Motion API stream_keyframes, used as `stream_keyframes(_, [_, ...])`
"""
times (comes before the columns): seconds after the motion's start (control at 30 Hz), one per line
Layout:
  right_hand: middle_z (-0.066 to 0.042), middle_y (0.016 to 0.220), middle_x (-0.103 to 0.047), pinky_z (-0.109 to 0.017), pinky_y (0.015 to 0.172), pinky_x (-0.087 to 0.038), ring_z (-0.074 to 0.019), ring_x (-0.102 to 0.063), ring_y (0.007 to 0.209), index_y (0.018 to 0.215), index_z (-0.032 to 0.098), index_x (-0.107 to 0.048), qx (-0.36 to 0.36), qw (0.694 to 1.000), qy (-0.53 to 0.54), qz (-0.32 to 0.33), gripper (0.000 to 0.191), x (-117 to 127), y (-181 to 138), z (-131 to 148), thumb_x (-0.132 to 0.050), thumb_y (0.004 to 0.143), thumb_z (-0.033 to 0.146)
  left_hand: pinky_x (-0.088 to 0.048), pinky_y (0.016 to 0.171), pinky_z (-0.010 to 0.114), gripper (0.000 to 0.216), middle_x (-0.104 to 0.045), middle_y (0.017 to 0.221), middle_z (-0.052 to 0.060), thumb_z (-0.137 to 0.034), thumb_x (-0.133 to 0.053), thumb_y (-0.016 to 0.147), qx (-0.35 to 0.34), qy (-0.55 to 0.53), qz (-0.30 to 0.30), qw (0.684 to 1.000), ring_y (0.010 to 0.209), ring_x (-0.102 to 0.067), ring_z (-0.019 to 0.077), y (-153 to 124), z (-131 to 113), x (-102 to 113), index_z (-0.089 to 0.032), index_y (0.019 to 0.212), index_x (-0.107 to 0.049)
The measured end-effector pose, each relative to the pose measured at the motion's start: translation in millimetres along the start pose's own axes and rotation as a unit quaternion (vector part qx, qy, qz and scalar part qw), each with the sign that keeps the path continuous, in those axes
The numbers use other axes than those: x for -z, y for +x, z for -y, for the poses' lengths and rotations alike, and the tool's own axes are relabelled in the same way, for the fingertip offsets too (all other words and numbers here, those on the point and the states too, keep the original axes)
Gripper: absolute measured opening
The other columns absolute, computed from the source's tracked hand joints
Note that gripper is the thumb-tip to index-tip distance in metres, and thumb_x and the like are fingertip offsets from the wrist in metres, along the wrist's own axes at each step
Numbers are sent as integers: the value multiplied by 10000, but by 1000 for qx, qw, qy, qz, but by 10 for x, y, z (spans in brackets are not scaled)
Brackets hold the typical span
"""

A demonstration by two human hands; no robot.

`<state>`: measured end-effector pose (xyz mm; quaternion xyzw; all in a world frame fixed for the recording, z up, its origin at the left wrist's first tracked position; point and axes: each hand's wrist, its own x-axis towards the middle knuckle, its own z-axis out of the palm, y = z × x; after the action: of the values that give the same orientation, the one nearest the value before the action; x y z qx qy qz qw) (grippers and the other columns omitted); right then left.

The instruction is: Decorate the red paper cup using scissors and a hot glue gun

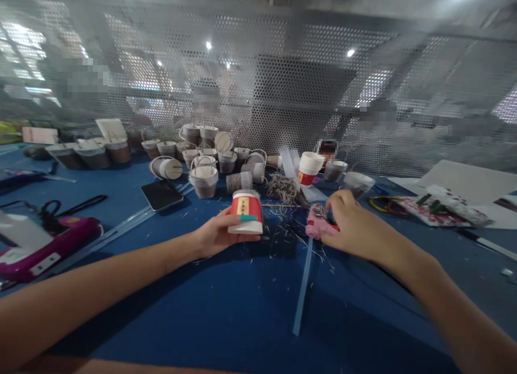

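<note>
My left hand (218, 233) is wrapped round a red and white paper cup (245, 212) standing upside down on the blue table (226, 304). A strip of brown twine runs round the cup's top. My right hand (352, 223) is closed over a pink glue gun (315, 223) that lies on the table just right of the cup. A tangle of brown twine (285, 189) lies behind the two hands. Small twine scraps litter the table between them.
Several twine-wrapped cup baskets (205, 164) crowd the back of the table, beside a stack of paper cups (309, 169). A phone (162, 194) lies left of them. A second, magenta glue gun (48, 244) sits at far left. A perforated metal screen (283, 94) stands behind.
</note>
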<state>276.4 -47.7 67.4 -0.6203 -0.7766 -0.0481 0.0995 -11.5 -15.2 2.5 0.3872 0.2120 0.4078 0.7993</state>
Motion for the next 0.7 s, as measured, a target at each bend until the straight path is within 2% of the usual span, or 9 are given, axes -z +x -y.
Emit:
stream_keyframes(0.1, [-124, 919, -487, -397, 628, -440, -318, -536, 861, 794, 196, -438, -13, 993, -30, 117, 299, -34, -47, -17, -639, 599, 300, -513, 809, 391, 531, -715, 904, 56, -206, -798, 563, -11, 6, 5, 1000, 827, -659, 205, 11, 17, 37, -139, 1045, -587])
stream_keyframes(0.2, [-144, 937, -517, -367, 600, -416, -335, -556, 884, 911, 159, -456, -34, 988, -78, 128, 370, -95, -65, 47, -607, 574, 123, -507, 790, 339, 575, -714, 915, 67, -181, -816, 516, -15, 36, 4, 999, 828, -655, 196, 22, 23, 28, -128, 1049, -606])
stream_keyframes(0.27, [-166, 954, -534, -351, 579, -398, -342, -582, 885, 978, 127, -461, -61, 986, -94, 124, 368, -137, -46, 104, -562, 627, 87, -497, 808, 330, 592, -713, 935, 83, -167, -810, 509, -19, 56, 12, 998, 853, -654, 205, 23, 18, 2, -115, 1064, -612])
stream_keyframes(0.4, [-193, 973, -537, -337, 549, -375, -301, -620, 760, 952, 100, -502, -118, 985, -108, 68, 223, -177, 23, 160, -491, 736, 154, -491, 802, 317, 564, -722, 922, 73, -126, -787, 509, -27, 59, 9, 998, 845, -661, 201, 12, 5, -48, -128, 1052, -635])
stream_keyframes(0.5, [-152, 898, -550, -328, 563, -383, -249, -599, 705, 825, 135, -521, -134, 986, -83, -52, 122, -139, 50, 143, -468, 751, 216, -489, 787, 307, 531, -730, 892, 68, -108, -782, 500, -24, 65, 1, 998, 820, -665, 193, 9, 3, -57, -123, 1015, -655])
stream_keyframes(0.57, [-107, 794, -561, -328, 588, -405, -228, -579, 694, 721, 173, -505, -110, 982, 11, -151, 66, -96, 46, 130, -475, 712, 231, -488, 787, 304, 534, -732, 902, 71, -106, -779, 498, -24, 70, 10, 997, 825, -665, 193, 11, 5, -53, -120, 1018, -657])
stream_keyframes(0.6, [-81, 711, -558, -325, 574, -413, -210, -566, 645, 673, 190, -496, -97, 974, 96, -182, 59, -77, 38, 131, -472, 693, 240, -487, 787, 301, 536, -733, 905, 71, -103, -776, 500, -26, 72, 14, 997, 828, -665, 192, 12, 6, -51, -122, 1022, -656])
stream_keyframes(0.63, [-56, 620, -543, -317, 535, -415, -190, -546, 572, 628, 203, -489, -89, 957, 202, -190, 74, -63, 27, 139, -470, 675, 257, -487, 790, 302, 537, -733, 906, 68, -99, -771, 502, -26, 74, 17, 997, 831, -665, 191, 13, 7, -50, -126, 1026, -655])
stream_keyframes(0.7, [-15, 463, -493, -292, 413, -383, -150, -475, 406, 563, 213, -507, -90, 888, 423, -153, 125, -58, -2, 183, -480, 648, 301, -487, 804, 315, 545, -732, 908, 66, -87, -760, 502, -24, 76, 21, 997, 839, -664, 196, 13, 9, -49, -133, 1034, -652])
